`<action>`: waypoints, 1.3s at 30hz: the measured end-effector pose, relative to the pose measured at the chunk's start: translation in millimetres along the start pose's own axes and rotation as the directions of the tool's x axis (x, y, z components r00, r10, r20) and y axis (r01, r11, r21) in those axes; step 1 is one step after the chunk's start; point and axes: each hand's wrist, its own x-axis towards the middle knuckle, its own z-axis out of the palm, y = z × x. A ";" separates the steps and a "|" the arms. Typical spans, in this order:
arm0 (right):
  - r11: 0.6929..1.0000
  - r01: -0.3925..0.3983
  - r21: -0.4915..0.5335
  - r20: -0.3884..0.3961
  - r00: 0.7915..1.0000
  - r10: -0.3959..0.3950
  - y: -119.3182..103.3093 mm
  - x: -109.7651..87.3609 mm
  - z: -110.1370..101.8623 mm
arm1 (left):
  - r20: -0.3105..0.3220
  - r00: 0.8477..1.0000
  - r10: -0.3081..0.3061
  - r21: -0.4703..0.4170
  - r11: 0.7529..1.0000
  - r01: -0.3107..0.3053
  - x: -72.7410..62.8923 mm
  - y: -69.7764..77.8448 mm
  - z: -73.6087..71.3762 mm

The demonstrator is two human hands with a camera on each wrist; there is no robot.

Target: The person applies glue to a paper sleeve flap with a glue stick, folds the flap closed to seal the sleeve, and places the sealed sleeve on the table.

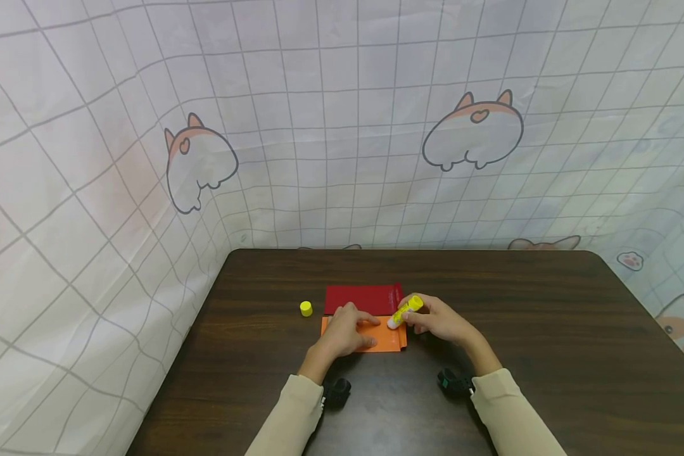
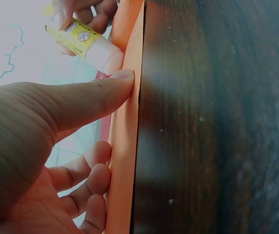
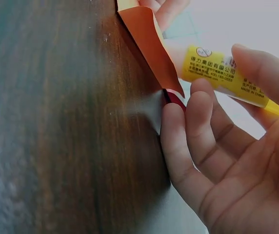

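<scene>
An orange paper envelope [image 1: 389, 342] lies on the table, its right-end flap [image 3: 149, 41] lifted off the wood in the right wrist view. My left hand [image 1: 342, 332] presses on it with thumb and fingertips, the fingers spread and slightly bent. Between thumb and fingers, my right hand [image 1: 441, 320] pinches a yellow glue stick [image 1: 406, 310]. The stick is tilted, its white end down at the envelope near the right side; in the left wrist view that end [image 2: 105, 56] is just beyond my left thumb. Whether glue touches paper cannot be told.
A red envelope [image 1: 358, 299] lies directly behind the orange one. The yellow cap [image 1: 306, 308] stands to their left on the dark wooden table [image 1: 251, 354]. A white checked cloth [image 1: 342, 158] hangs behind the table and along its left side.
</scene>
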 end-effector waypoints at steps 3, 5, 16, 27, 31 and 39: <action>1.000 0.011 0.012 0.000 1.000 -0.011 0.9 -0.2 -0.7 | 0.004 1.000 0.002 -0.004 1.000 -0.002 -0.5 0.3 -0.3; 1.000 0.020 0.020 0.004 1.000 -0.020 1.5 -0.4 -1.5 | 0.008 1.000 0.001 -0.008 1.000 -0.001 -0.6 0.3 -0.3; 0.999 -0.005 0.046 -0.017 1.000 0.006 1.9 0.2 -0.3 | 0.010 1.000 -0.003 -0.024 1.000 0.003 -1.1 0.1 0.2; 0.999 0.014 0.048 -0.010 1.000 -0.014 3.7 -0.4 -1.2 | 0.005 1.000 0.007 -0.028 1.000 -0.007 -1.7 0.0 0.8; 0.999 0.003 0.037 -0.016 1.000 -0.002 2.9 -1.7 -1.3 | 0.002 1.000 0.013 -0.016 1.000 -0.013 -1.3 0.0 1.4; 1.000 -0.004 0.025 0.000 1.000 0.004 1.3 -3.4 -1.2 | 0.005 1.000 0.001 -0.012 1.000 -0.001 -2.1 1.8 0.8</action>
